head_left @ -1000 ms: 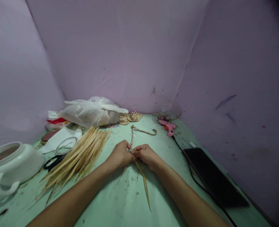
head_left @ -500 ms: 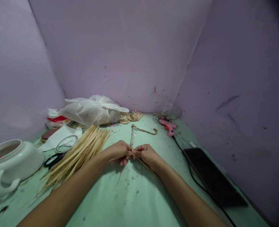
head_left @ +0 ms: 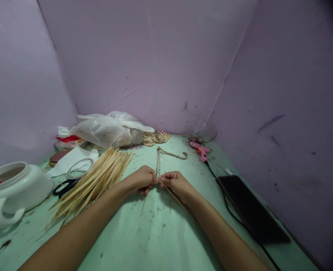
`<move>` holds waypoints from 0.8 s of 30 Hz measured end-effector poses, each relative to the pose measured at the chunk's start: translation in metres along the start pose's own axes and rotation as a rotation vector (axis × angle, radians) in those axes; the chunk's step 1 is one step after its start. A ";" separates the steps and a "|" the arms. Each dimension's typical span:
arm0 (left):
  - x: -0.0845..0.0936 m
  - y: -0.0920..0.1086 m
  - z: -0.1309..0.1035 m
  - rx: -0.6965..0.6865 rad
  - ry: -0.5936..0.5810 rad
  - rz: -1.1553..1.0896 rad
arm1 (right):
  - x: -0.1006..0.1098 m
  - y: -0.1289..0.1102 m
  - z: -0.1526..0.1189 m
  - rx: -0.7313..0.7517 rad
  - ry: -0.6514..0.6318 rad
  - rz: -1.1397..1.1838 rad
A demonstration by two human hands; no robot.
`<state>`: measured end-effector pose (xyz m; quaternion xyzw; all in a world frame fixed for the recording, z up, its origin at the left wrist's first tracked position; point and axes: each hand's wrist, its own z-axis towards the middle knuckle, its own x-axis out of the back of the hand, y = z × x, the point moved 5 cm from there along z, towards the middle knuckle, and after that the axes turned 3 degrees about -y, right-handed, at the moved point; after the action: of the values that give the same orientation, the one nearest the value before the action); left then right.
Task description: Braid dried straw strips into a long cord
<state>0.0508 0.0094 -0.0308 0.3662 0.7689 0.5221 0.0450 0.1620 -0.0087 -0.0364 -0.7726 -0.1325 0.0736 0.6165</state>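
Betw. fingertips: braid [head_left: 159, 163], near end | L hand [head_left: 145, 179] + R hand [head_left: 177, 184] pinching it | L of fingers: straw bundle [head_left: 98, 180] | beyond, R: glue gun [head_left: 202, 150]

green table [head_left: 126, 244] | straw bundle [head_left: 98, 180] | white pot [head_left: 38, 188] | plastic bag [head_left: 105, 130] | pink glue gun [head_left: 202, 150] | braid [head_left: 172, 154]

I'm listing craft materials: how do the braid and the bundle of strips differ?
The braid is one narrow, interlaced cord, while the bundle of strips is a broad spread of separate strands. The braid bends sharply; the bundle runs fairly straight. The left hand and right hand hold the braid's near end, while neither holds the bundle. Both are straw-coloured.
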 end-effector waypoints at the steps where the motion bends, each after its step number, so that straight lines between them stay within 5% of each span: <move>1: 0.001 0.000 0.001 -0.003 0.021 0.029 | 0.000 0.000 0.000 0.011 -0.027 0.008; 6: 0.005 0.001 0.001 -0.017 0.066 0.056 | 0.002 0.001 0.001 0.026 -0.086 0.053; 12: 0.000 0.006 -0.005 -0.048 -0.115 -0.200 | 0.005 0.000 0.001 0.019 -0.056 0.089; 17: 0.002 0.000 -0.002 -0.004 -0.120 -0.252 | 0.006 -0.003 0.000 0.016 -0.026 0.122; 24: -0.001 0.003 -0.004 -0.014 0.040 -0.228 | 0.005 0.000 -0.002 0.029 0.037 0.065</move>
<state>0.0514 0.0059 -0.0266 0.2657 0.8026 0.5261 0.0914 0.1676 -0.0086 -0.0362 -0.7689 -0.0949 0.0811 0.6271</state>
